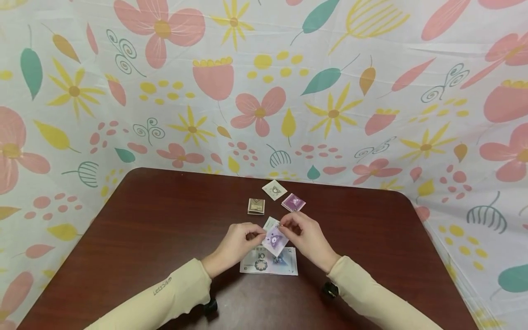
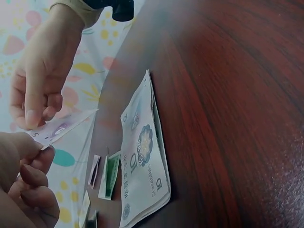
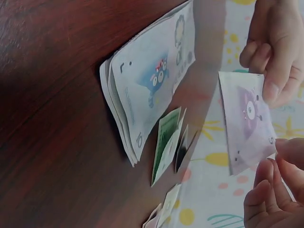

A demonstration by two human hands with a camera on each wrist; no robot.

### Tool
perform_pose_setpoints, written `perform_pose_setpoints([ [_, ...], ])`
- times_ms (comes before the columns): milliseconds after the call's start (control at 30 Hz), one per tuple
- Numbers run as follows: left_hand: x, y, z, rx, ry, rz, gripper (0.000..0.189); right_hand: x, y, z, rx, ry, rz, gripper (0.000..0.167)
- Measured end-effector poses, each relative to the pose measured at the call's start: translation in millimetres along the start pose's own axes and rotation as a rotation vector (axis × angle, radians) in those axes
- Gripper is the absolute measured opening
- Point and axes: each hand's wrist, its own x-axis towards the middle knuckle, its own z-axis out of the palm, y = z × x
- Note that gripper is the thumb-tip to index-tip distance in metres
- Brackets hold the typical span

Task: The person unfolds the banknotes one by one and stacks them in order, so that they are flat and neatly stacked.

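Observation:
Between my two hands, above the table, is a folded purple play banknote with a cartoon creature printed on it. My left hand pinches its left edge between thumb and index finger. Its upper right corner is pinched by the thumb and fingertips of my right hand. Just below lies a stack of 10-value play banknotes, flat, with slightly spread edges in the right wrist view. A folded green banknote sits on the table beyond the stack, partly hidden behind the purple one in the head view.
Farther back on the brown table lie a folded brown banknote, a pale folded banknote and a dark purple folded one. A flower-patterned cloth hangs behind the table's far edge.

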Motion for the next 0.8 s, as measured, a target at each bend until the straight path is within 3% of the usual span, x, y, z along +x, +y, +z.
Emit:
perform_pose_setpoints([
  [267,-0.7,-0.6,1.3,-0.013,0.012,-0.017,0.007,-4.2,1.0,5.0,0.032,0.006,0.008,0.021],
  [600,0.5,-4.7,1.5,-0.033,-0.007,-0.029,0.007,-4.8,1.8,4.2,-0.013,-0.012,-0.084,0.017],
  [800,3.6,-9.1,-2.0,-0.115,-0.054,-0.015,0.026,-2.7,-0.7,0.7,-0.002,-0.027,-0.130,0.014],
])
